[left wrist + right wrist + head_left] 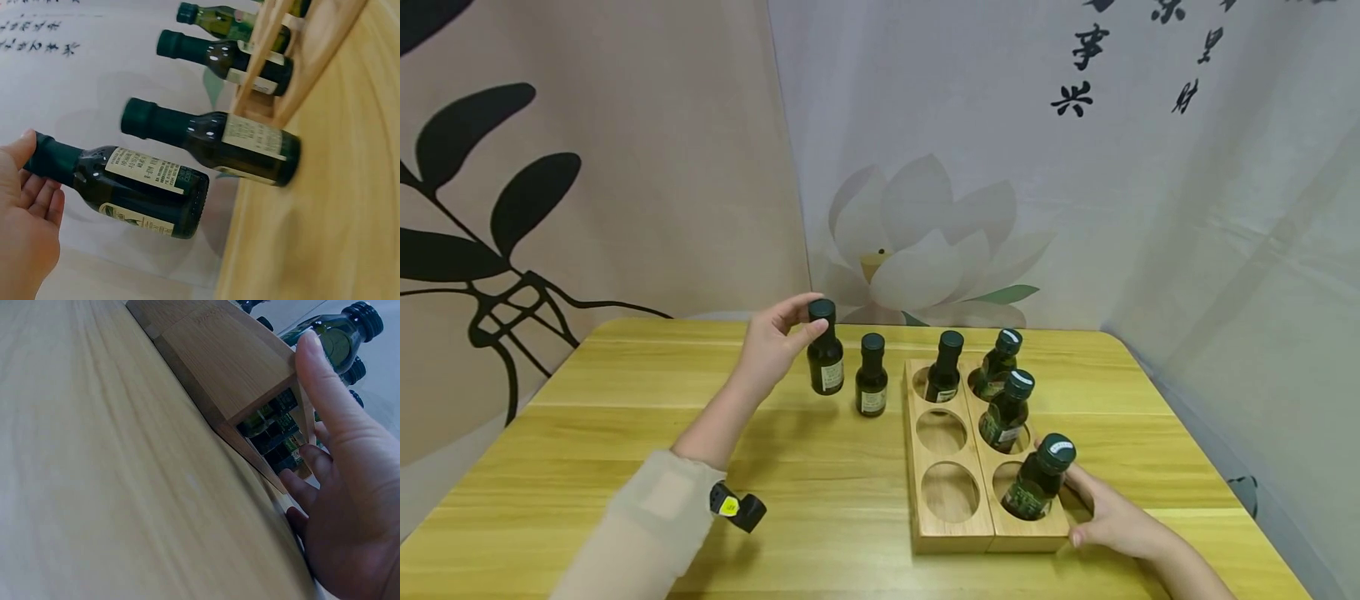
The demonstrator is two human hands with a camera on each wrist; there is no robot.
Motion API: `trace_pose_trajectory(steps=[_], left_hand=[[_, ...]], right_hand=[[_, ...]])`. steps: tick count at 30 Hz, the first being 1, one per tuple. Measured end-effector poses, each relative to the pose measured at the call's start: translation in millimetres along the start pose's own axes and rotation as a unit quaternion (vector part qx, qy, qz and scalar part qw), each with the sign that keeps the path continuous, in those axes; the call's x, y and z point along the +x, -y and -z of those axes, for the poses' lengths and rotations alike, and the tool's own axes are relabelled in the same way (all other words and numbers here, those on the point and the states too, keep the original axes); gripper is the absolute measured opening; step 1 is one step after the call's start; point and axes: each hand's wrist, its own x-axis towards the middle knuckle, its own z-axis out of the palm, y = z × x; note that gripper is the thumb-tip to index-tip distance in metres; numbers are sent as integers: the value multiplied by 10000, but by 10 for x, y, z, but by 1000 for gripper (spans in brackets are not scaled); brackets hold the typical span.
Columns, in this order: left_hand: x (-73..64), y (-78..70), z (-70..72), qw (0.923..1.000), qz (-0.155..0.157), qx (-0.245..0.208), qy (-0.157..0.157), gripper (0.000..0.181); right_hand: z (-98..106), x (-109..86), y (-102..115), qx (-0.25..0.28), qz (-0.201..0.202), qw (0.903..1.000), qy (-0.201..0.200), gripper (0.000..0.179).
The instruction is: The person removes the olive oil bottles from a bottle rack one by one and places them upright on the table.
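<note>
Above the table (625,400), a dark bottle (825,358) hangs with its neck pinched in the left hand (771,342); carrying it seems the step in hand; the next move probably calls for clearing the standing bottle (872,379) beside it; farther off, the right hand (1108,512), fingers loosely parted, rests against the wooden rack (951,543).

The left hand (773,340) pinches between thumb and fingers; the right hand (1108,512) spreads thumb from 4 bent fingers.

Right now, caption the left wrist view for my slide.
Left fingers grip a bottle near its top, beside another bottle.
</note>
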Motion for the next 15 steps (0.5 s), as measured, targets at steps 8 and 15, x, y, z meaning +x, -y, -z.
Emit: trace_pose_trajectory(steps=[8, 15], left_hand=[[-93, 181, -44, 9995, 310, -7, -31, 37], [-182, 47, -86, 9991, 430, 33, -17, 36]], right_hand=[[-12, -4, 19, -21, 0, 10000, -15, 96], [0, -11, -11, -24, -11, 10000, -11, 92]])
